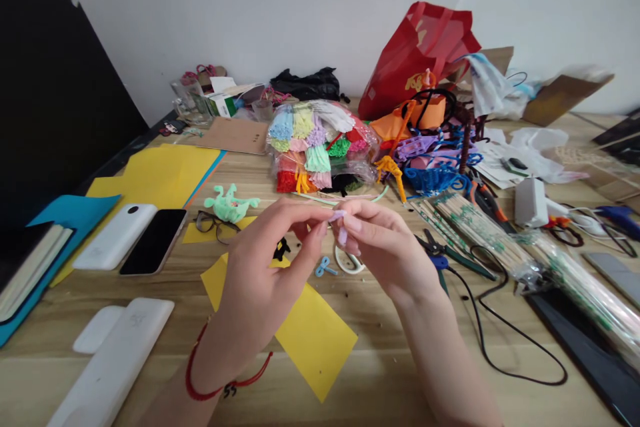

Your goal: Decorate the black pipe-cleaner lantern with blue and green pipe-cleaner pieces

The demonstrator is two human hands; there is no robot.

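Observation:
A short, folded lavender pipe cleaner (343, 235) is pinched between my hands above the middle of the table. My left hand (270, 273) is closed, thumb and index fingertips at the piece's left end. My right hand (390, 250) grips it between thumb and fingers, hiding part of it. Below my fingertips lie a light blue pipe cleaner bow (326, 267) and a pale curved ring (356, 268). A small black piece (281, 249) shows behind my left hand. Left of that sits a mint green fuzzy figure (230, 204) beside eyeglasses (216, 225).
Yellow paper (323, 347) lies under my left hand. A bag of coloured pipe cleaners (320, 147) stands behind. At right are pliers (486, 197), a black cable (483, 327) and bundled sticks (480, 233). A phone (154, 241) and white power bank (116, 236) lie left.

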